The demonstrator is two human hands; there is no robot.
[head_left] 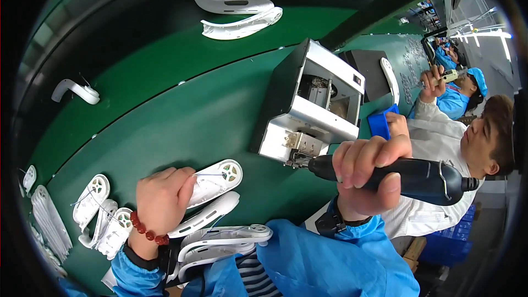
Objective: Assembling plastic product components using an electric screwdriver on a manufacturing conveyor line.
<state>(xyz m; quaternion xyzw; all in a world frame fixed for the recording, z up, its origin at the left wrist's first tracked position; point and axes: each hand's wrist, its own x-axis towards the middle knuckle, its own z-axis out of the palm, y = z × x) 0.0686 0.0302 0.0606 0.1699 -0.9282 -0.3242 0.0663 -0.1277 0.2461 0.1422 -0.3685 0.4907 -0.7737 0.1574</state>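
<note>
On the green surface (181, 126), one curved white part (76, 90) lies far left, with three white shells (99, 212) lower down beside the left hand (160, 201) — it presses flat, fingers loosely curled, on a white housing (215, 180). Two more parts (240, 15) lie up top. The right hand (367, 173) grips a dark electric screwdriver (410, 177) — tip at the one grey screw feeder (311, 104).

Bright, even overhead lighting, strip lamps (484, 34) glaring white at two o'clock, soft shadows under white parts on the green table (181, 126), heavy fisheye bending of straight edges, black vignette around the rim, slight blur toward three o'clock, centre sharp
</note>
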